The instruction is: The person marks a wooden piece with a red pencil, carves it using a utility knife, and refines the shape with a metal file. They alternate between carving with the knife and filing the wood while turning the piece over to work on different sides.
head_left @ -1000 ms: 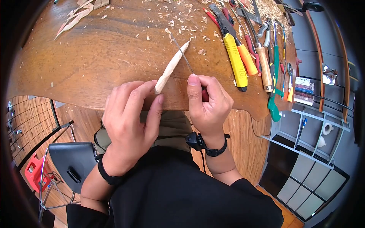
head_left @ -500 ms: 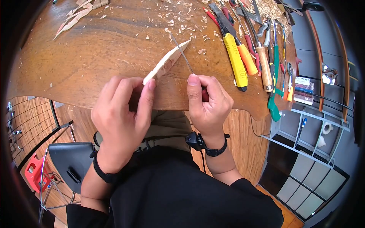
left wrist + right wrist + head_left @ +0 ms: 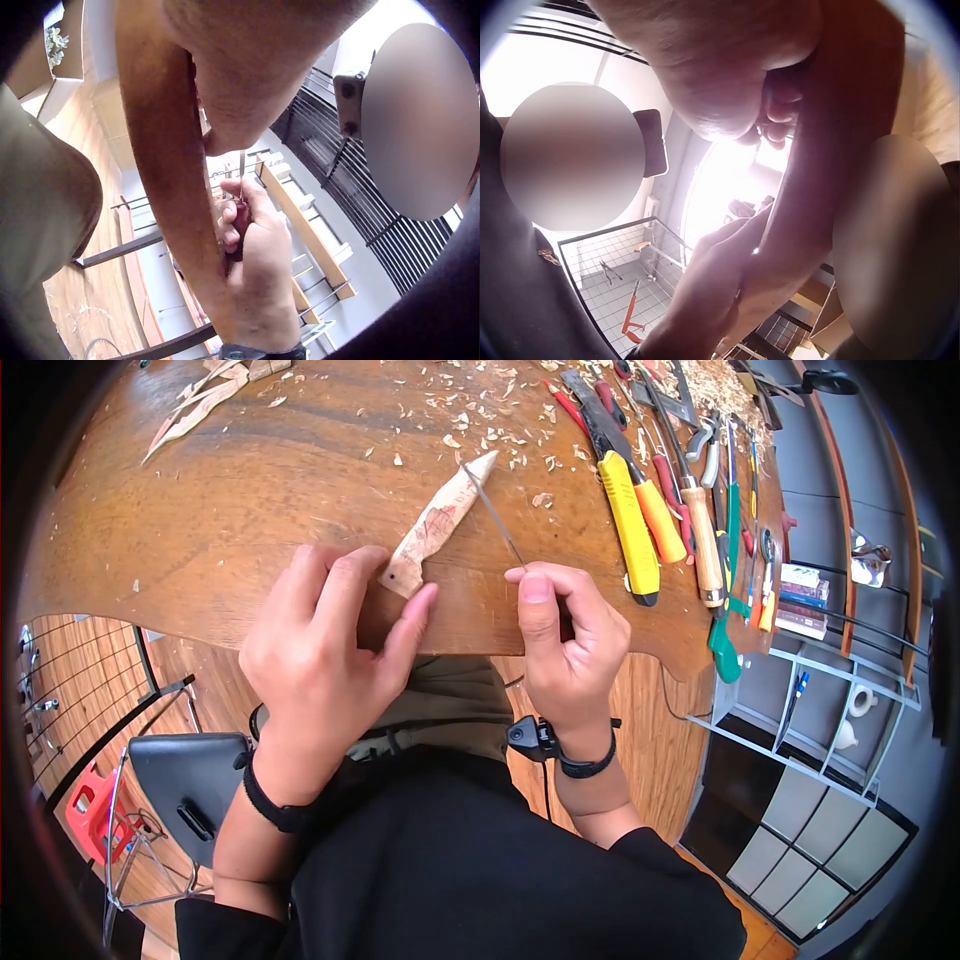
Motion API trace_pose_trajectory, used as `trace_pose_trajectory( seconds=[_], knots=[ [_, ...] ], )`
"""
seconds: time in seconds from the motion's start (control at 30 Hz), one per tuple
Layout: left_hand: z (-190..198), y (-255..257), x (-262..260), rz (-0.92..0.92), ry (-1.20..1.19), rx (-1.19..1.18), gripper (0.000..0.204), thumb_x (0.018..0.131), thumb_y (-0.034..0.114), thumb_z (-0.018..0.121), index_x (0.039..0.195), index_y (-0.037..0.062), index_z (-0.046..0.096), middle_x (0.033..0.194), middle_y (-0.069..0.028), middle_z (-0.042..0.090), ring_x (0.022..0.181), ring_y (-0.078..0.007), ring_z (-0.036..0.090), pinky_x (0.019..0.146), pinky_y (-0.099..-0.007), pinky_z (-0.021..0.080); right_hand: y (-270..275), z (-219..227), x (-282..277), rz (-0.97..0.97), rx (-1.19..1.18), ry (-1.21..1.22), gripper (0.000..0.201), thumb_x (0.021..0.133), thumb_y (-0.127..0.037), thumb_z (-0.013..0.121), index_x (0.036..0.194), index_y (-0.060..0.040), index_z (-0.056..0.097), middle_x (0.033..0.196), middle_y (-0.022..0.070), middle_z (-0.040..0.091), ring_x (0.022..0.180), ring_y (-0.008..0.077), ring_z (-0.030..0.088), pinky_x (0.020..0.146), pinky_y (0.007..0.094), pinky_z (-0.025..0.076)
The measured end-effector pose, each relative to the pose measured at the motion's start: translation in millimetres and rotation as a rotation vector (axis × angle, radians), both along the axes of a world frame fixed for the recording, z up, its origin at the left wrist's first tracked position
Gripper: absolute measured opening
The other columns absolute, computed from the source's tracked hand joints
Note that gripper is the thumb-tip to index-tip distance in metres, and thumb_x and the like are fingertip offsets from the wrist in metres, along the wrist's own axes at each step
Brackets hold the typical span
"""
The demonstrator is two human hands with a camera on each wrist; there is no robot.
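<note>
My left hand pinches the near end of a pale carved wood piece between thumb and fingers. The piece tapers to a point away from me, with reddish marks on its upturned face and a dark dot near the pinched end. My right hand grips a thin metal tool, its thumb along the near end of the shaft. The shaft crosses the wood near the pointed tip in the head view. In the left wrist view the tool's dark red handle shows inside the curled fingers.
Wood shavings lie scattered over the wooden table. To the right are a yellow-handled cutter, an orange-handled tool, a wooden-handled tool and other tools. More carved wood lies at far left. A black chair stands below.
My left hand has turned the wood piece from its narrow edge to its broad marked face. My right hand has shifted slightly right and toward me with the tool.
</note>
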State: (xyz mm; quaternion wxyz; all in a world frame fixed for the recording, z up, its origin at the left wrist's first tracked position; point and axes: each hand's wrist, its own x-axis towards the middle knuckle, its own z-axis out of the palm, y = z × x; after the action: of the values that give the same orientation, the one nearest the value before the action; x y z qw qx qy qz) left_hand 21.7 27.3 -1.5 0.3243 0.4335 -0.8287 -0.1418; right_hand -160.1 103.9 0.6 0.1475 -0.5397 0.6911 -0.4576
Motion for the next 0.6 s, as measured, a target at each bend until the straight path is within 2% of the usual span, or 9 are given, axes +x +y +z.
trace_pose_trajectory(
  seconds=[0.07, 0.13, 0.27, 0.3, 0.43, 0.53, 0.6],
  knots=[
    [-4.4, -1.1, -0.8, 0.019, 0.044, -0.016, 0.031, 0.076, 0.016, 0.088, 0.100, 0.0047, 0.070, 0.085, -0.0072, 0.064, 0.067, -0.0197, 0.064, 0.058, -0.0303, 0.050, 1.2, 7.2, 1.3, 0.011, 0.035, -0.027, 0.010, 0.097, -0.011, 0.070, 0.099, -0.0018, 0.070, 0.074, 0.0089, 0.068, 0.056, 0.0114, 0.061, 0.052, 0.0268, 0.047],
    [-9.3, -1.2, -3.8, 0.042, 0.057, -0.029, 0.030, 0.075, 0.018, 0.087, 0.097, 0.0071, 0.071, 0.083, -0.0057, 0.063, 0.065, -0.0212, 0.063, 0.057, -0.0317, 0.050, 3.1, 14.4, 3.0, 0.077, 0.143, -0.014, 0.010, 0.096, -0.010, 0.071, 0.101, -0.0021, 0.070, 0.080, 0.0103, 0.071, 0.059, 0.0126, 0.065, 0.054, 0.0265, 0.049],
    [-12.3, -1.6, -4.3, 0.049, 0.077, -0.039, 0.027, 0.075, 0.020, 0.086, 0.095, 0.0095, 0.072, 0.079, -0.0040, 0.061, 0.063, -0.0220, 0.062, 0.055, -0.0328, 0.049, 4.6, 22.1, 4.1, 0.170, 0.232, 0.005, 0.012, 0.095, -0.009, 0.070, 0.105, -0.0026, 0.070, 0.086, 0.0129, 0.073, 0.061, 0.0209, 0.068, 0.056, 0.0310, 0.053],
    [-11.9, -1.5, -4.0, 0.050, 0.077, -0.037, 0.027, 0.075, 0.020, 0.086, 0.095, 0.0095, 0.072, 0.079, -0.0040, 0.061, 0.063, -0.0220, 0.062, 0.055, -0.0328, 0.049, 3.7, 24.1, 5.2, 0.178, 0.254, 0.003, 0.011, 0.095, -0.009, 0.070, 0.104, -0.0025, 0.070, 0.088, 0.0137, 0.073, 0.065, 0.0259, 0.070, 0.059, 0.0336, 0.055],
    [-11.2, -2.6, -4.7, 0.038, 0.070, -0.046, 0.027, 0.075, 0.019, 0.086, 0.096, 0.0079, 0.073, 0.075, -0.0042, 0.059, 0.061, -0.0209, 0.060, 0.054, -0.0321, 0.048, -1.8, 23.2, 1.8, 0.216, 0.265, 0.051, 0.009, 0.095, -0.009, 0.070, 0.102, -0.0028, 0.071, 0.089, 0.0137, 0.073, 0.071, 0.0289, 0.072, 0.062, 0.0351, 0.055],
    [-11.5, -3.6, -4.6, 0.033, 0.068, -0.063, 0.027, 0.075, 0.018, 0.086, 0.094, 0.0065, 0.072, 0.073, -0.0046, 0.058, 0.060, -0.0204, 0.059, 0.054, -0.0317, 0.048, -7.5, 20.9, -4.8, 0.174, 0.281, 0.074, 0.010, 0.096, -0.010, 0.069, 0.101, -0.0021, 0.071, 0.090, 0.0146, 0.073, 0.075, 0.0306, 0.073, 0.065, 0.0364, 0.056],
    [-11.5, -3.4, -4.8, 0.032, 0.070, -0.067, 0.026, 0.075, 0.018, 0.086, 0.094, 0.0059, 0.072, 0.073, -0.0048, 0.058, 0.060, -0.0202, 0.059, 0.054, -0.0316, 0.047, -16.0, 17.1, -12.0, 0.010, 0.198, 0.168, 0.012, 0.098, -0.012, 0.068, 0.101, -0.0010, 0.071, 0.089, 0.0160, 0.073, 0.074, 0.0298, 0.072, 0.065, 0.0360, 0.055]
  ],
)
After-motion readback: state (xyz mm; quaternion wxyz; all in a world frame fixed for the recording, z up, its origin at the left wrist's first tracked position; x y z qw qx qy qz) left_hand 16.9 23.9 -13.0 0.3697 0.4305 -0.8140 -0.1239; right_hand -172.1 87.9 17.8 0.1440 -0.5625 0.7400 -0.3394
